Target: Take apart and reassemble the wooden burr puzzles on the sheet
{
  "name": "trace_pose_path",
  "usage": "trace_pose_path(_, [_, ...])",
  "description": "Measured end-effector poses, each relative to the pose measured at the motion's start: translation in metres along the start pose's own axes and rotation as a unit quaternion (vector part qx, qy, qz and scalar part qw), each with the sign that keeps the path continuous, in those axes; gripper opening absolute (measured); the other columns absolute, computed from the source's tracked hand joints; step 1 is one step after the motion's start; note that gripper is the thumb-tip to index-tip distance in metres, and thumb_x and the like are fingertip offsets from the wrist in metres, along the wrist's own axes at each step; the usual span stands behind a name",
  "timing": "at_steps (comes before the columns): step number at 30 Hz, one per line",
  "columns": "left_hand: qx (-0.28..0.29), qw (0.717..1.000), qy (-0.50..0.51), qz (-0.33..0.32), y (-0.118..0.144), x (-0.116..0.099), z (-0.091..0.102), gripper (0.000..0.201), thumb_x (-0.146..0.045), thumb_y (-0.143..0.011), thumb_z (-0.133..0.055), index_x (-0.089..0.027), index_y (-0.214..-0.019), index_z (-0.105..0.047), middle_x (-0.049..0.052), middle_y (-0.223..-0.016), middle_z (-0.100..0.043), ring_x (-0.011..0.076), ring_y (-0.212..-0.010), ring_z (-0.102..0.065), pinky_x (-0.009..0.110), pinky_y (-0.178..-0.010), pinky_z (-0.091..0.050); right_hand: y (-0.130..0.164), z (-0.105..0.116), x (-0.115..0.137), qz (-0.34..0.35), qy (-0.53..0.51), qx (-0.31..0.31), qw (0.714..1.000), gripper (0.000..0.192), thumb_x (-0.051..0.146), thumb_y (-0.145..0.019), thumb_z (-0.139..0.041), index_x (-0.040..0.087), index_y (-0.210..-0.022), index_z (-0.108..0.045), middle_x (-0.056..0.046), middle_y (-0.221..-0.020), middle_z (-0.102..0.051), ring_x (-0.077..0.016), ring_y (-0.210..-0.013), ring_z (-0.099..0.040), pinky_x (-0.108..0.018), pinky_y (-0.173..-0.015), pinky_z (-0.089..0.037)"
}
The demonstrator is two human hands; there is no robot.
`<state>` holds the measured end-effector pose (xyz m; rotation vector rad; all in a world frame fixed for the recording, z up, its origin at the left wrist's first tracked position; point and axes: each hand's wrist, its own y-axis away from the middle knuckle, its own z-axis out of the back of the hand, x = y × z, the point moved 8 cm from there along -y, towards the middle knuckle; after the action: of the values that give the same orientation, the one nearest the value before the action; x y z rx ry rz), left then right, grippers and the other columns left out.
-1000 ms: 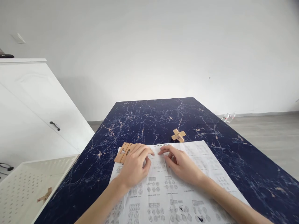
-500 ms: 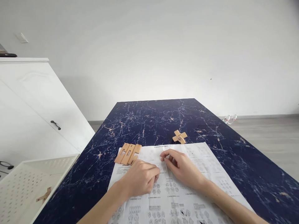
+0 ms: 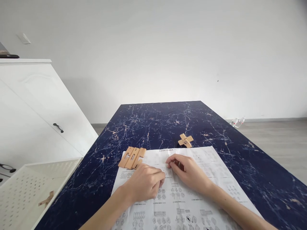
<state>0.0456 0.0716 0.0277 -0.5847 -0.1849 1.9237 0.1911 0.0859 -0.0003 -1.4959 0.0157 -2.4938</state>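
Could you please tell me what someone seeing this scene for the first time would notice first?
The dark blue marbled table fills the middle of the view, with a white printed sheet of diagrams spread at its near end. The left hand and right hand rest on that sheet, fingers curled. Three numbered wooden pieces lie side by side at the sheet's far left corner, and a wooden cross sits just beyond its far edge.

Left hand (image 3: 144, 183) loosely fisted, right hand (image 3: 189, 174) fingertips pinched, forearms converging.
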Motion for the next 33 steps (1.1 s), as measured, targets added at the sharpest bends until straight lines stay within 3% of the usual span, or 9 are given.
trace_pose_path(8, [-0.009, 1.000, 0.001, -0.007, -0.001, -0.002, 0.002, 0.025, 0.001, -0.083, -0.043, -0.019, -0.071, -0.053, -0.004, -0.061, -0.060, 0.0111, -0.052, -0.044, 0.027, -0.054, -0.032, -0.002, 0.003, -0.009, -0.039, -0.085, 0.003, 0.996, 0.018, 0.032, -0.103, -0.054, 0.022, -0.098, -0.068, -0.001, -0.078, -0.070, -0.0160, -0.065, -0.058, -0.030, -0.062, -0.044])
trace_pose_path(14, [-0.009, 1.000, 0.013, -0.013, -0.001, -0.002, 0.002, 0.025, 0.001, -0.083, -0.043, -0.019, -0.069, -0.051, -0.004, -0.060, -0.058, 0.0104, -0.050, -0.040, 0.027, -0.052, -0.031, -0.004, 0.010, -0.015, -0.080, -0.222, -0.016, 0.972, 0.034, 0.055, -0.103, -0.060, 0.021, -0.103, -0.065, 0.000, -0.082, -0.065, -0.0115, -0.059, -0.053, -0.025, -0.053, -0.039])
trace_pose_path(17, [-0.010, 1.000, 0.010, -0.015, -0.001, -0.002, 0.002, 0.025, 0.001, -0.084, -0.044, -0.019, -0.069, -0.051, -0.004, -0.059, -0.058, 0.0104, -0.050, -0.040, 0.027, -0.052, -0.031, -0.003, 0.013, -0.021, -0.133, -0.333, -0.033, 0.933, 0.039, 0.059, -0.098, -0.070, 0.021, -0.100, -0.064, 0.004, -0.074, -0.058, -0.0076, -0.051, -0.043, -0.019, -0.042, -0.026])
trace_pose_path(20, [-0.011, 1.000, 0.005, -0.016, -0.001, -0.002, 0.002, 0.026, 0.001, -0.085, -0.043, -0.019, -0.070, -0.052, -0.004, -0.059, -0.058, 0.0106, -0.049, -0.040, 0.027, -0.052, -0.031, -0.004, 0.012, -0.026, -0.162, -0.492, -0.037, 0.854, 0.042, 0.060, -0.095, -0.073, 0.019, -0.095, -0.065, 0.008, -0.065, -0.047, -0.0039, -0.042, -0.028, -0.016, -0.033, -0.016])
trace_pose_path(22, [-0.009, 1.000, 0.003, -0.014, 0.000, -0.002, 0.001, 0.027, 0.001, -0.085, -0.043, -0.019, -0.070, -0.052, -0.004, -0.059, -0.058, 0.0104, -0.048, -0.041, 0.027, -0.052, -0.031, -0.005, 0.011, -0.029, -0.166, -0.575, -0.035, 0.801, 0.045, 0.062, -0.095, -0.072, 0.017, -0.092, -0.065, 0.009, -0.062, -0.042, -0.0028, -0.040, -0.020, -0.014, -0.030, -0.016])
trace_pose_path(24, [-0.005, 1.000, 0.000, -0.013, 0.000, -0.002, 0.000, 0.027, 0.001, -0.085, -0.043, -0.019, -0.070, -0.051, -0.004, -0.059, -0.058, 0.0105, -0.048, -0.041, 0.026, -0.052, -0.032, -0.008, 0.012, -0.034, -0.164, -0.623, -0.031, 0.764, 0.047, 0.062, -0.096, -0.073, 0.016, -0.092, -0.066, 0.010, -0.060, -0.040, -0.0021, -0.039, -0.017, -0.012, -0.028, -0.020])
trace_pose_path(27, [0.004, 1.000, -0.005, -0.010, 0.000, -0.001, -0.002, 0.026, 0.001, -0.085, -0.043, -0.019, -0.070, -0.053, -0.004, -0.060, -0.060, 0.0108, -0.049, -0.044, 0.026, -0.053, -0.034, -0.010, 0.012, -0.040, -0.157, -0.659, -0.017, 0.735, 0.046, 0.061, -0.096, -0.074, 0.015, -0.096, -0.067, 0.011, -0.059, -0.039, -0.0018, -0.037, -0.019, -0.010, -0.027, -0.025])
trace_pose_path(33, [0.012, 1.000, -0.001, -0.003, 0.000, 0.001, -0.004, 0.028, 0.002, -0.086, -0.044, -0.018, -0.069, -0.055, -0.003, -0.061, -0.062, 0.0104, -0.049, -0.045, 0.026, -0.053, -0.037, -0.013, 0.013, -0.048, -0.155, -0.683, 0.002, 0.714, 0.033, 0.048, -0.100, -0.074, 0.016, -0.104, -0.065, 0.011, -0.060, -0.043, -0.0024, -0.035, -0.024, -0.010, -0.025, -0.029])
